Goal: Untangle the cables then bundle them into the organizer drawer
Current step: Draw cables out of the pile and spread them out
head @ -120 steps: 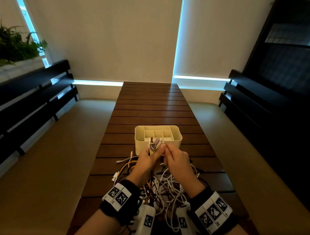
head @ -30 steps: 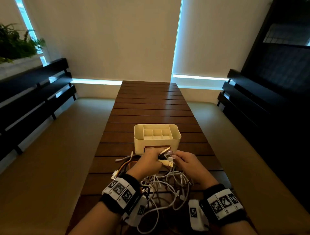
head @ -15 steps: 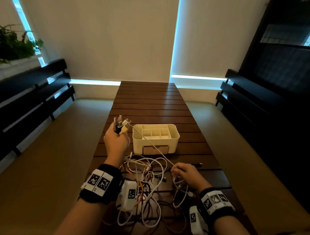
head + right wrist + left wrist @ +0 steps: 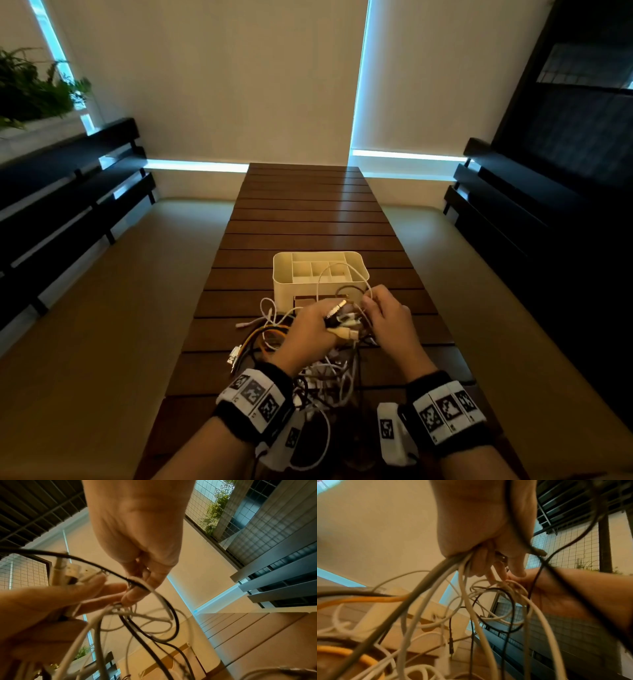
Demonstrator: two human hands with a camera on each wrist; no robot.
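Observation:
A cream organizer (image 4: pixel 320 274) stands mid-table, its brown drawer front (image 4: pixel 303 301) facing me. Just in front of it my left hand (image 4: pixel 329 323) grips a bunch of cable plugs (image 4: pixel 339 318); in the left wrist view the left hand (image 4: pixel 488 563) has white and grey cables trailing from its fist. My right hand (image 4: pixel 371 305) meets it from the right. In the right wrist view the right hand (image 4: pixel 135 588) pinches a thin black cable (image 4: pixel 82 559) and a white one. A tangle of cables (image 4: pixel 322 373), with an orange cable (image 4: pixel 263 337), lies under both hands.
The slatted wooden table (image 4: pixel 308 212) runs away from me beyond the organizer. Dark benches stand at the left (image 4: pixel 68 192) and the right (image 4: pixel 513 205). A plant (image 4: pixel 30 89) sits on the sill at the far left.
My left hand, raised left of the organizer half a second ago, has come back down to the centre with the plugs. My right hand has risen from the table to meet it, holding cable.

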